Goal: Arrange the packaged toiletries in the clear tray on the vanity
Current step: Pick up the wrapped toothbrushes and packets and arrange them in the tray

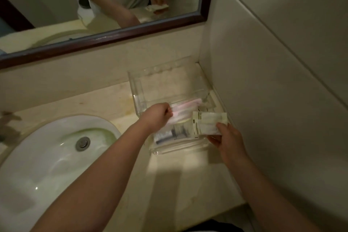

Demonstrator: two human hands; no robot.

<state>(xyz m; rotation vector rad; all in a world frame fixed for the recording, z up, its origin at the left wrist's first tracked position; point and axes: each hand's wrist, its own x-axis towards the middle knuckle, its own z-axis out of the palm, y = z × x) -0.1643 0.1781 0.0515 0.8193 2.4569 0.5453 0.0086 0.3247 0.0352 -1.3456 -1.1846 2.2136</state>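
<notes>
A clear acrylic tray (pixel 137 88) stands in the back right corner of the cream vanity top. My left hand (pixel 157 114) is over the tray's middle, closed on the end of long pink-and-white packets (pixel 185 108) that lie across the tray. My right hand (pixel 228 135) is at the tray's front right and pinches flat white sachets (pixel 209 122), which it holds above the tray. In the front section of the tray lies a small packaged item with dark print (pixel 169 135), partly hidden under the sachets.
A white oval sink (pixel 52 156) with a metal drain fills the left of the counter. A dark-framed mirror (pixel 113 34) hangs above the backsplash. The tiled wall (pixel 273 81) closes in right beside the tray. The counter's front edge runs at the lower right.
</notes>
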